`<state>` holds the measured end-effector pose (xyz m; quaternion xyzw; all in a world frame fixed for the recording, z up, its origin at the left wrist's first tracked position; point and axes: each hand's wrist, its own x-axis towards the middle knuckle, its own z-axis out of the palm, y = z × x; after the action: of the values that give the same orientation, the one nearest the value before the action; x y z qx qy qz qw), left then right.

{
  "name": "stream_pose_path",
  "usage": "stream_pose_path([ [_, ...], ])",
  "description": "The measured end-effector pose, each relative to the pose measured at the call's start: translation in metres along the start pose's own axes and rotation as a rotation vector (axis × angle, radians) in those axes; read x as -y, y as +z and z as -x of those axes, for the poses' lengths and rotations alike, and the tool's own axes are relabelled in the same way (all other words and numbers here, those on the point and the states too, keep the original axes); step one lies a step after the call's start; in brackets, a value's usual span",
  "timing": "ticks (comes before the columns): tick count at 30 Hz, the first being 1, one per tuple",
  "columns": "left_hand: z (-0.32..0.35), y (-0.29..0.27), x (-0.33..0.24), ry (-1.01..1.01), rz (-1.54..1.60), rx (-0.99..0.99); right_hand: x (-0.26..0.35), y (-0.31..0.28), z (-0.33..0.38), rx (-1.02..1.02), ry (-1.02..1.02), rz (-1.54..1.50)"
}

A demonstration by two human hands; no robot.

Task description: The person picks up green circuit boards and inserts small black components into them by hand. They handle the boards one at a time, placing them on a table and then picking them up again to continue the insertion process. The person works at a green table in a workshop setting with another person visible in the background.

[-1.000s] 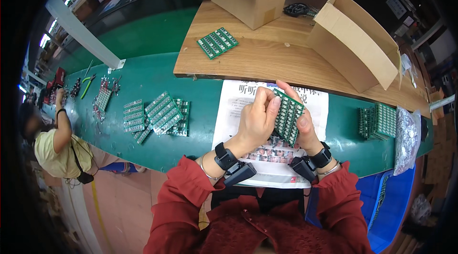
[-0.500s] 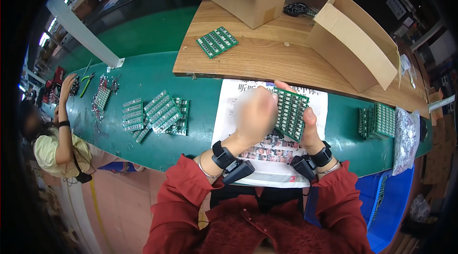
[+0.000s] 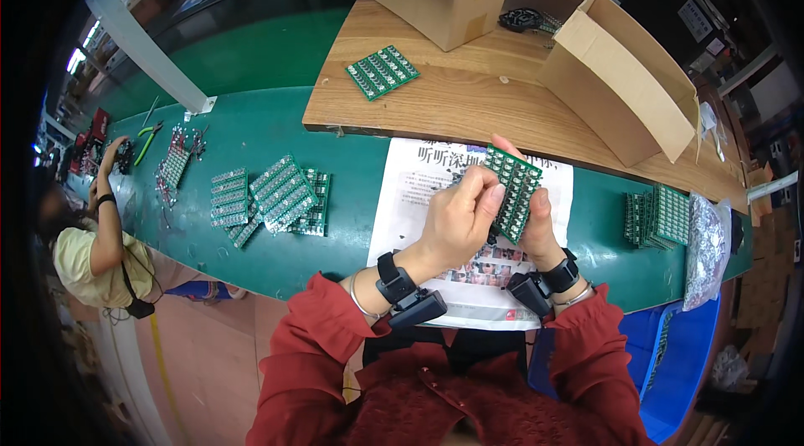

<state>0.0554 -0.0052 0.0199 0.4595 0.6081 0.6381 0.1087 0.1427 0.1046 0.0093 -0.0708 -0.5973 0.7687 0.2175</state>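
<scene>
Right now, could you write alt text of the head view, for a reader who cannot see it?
A person's right hand holds a green circuit board, the left hand at its left edge, above a newspaper on a green workbench. Similar boards sit to both sides; two cardboard boxes stand on a wooden top.

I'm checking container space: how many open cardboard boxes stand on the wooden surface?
2. One cardboard box stands at the back, beyond the loose green circuit board; the other box stands farther right, beyond the right hand. Any smaller ones behind them would be hidden.
</scene>
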Motion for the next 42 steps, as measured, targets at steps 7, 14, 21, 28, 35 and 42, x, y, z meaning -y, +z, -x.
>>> stream_pose_path([
  [7, -0.002, 0.004, -0.006, 0.061, -0.142, -0.002, 0.004, 0.003, 0.002, 0.012, -0.116, 0.350],
  [14, 0.000, 0.004, 0.000, 0.125, -0.131, -0.070, 0.010, 0.009, 0.003, 0.039, -0.102, 0.319],
  [21, -0.004, -0.001, -0.004, 0.073, -0.131, -0.047, 0.008, 0.009, 0.002, 0.048, -0.140, 0.410],
  [28, -0.004, -0.002, -0.003, 0.142, -0.116, -0.116, 0.008, 0.013, 0.005, -0.014, -0.079, 0.269],
  [35, -0.002, -0.005, -0.005, 0.057, -0.056, -0.028, 0.001, 0.005, 0.002, -0.080, 0.006, 0.026],
  [42, 0.001, 0.002, -0.004, 0.113, -0.239, 0.069, -0.002, 0.003, 0.001, -0.059, -0.063, 0.178],
])
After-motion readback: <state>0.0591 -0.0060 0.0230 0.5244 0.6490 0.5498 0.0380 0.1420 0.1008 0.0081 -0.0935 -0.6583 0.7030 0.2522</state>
